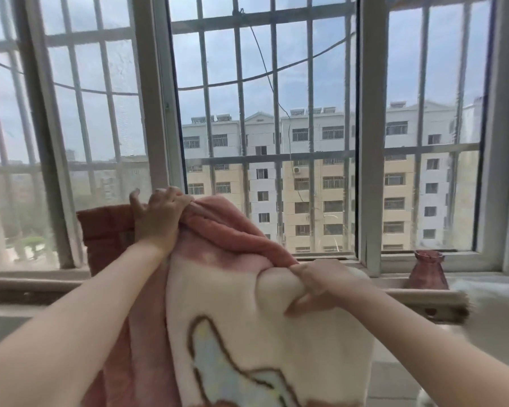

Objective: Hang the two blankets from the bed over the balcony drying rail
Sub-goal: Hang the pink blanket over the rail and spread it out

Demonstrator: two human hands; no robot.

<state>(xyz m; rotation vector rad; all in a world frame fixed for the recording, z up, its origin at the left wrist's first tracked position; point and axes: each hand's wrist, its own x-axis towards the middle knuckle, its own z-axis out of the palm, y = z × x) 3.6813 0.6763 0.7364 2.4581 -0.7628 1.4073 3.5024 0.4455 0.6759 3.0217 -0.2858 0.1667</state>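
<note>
the pink and cream blanket (247, 333) is being draped over the rail (417, 298) below the window. the left hand (159, 218) has its fingers closed around a bunched pink fold, raised high; the right hand (321, 284) pinches the cream edge at the rail. next, probably spread it sideways (bare rail to the right, vase (428, 270) close behind).
</note>
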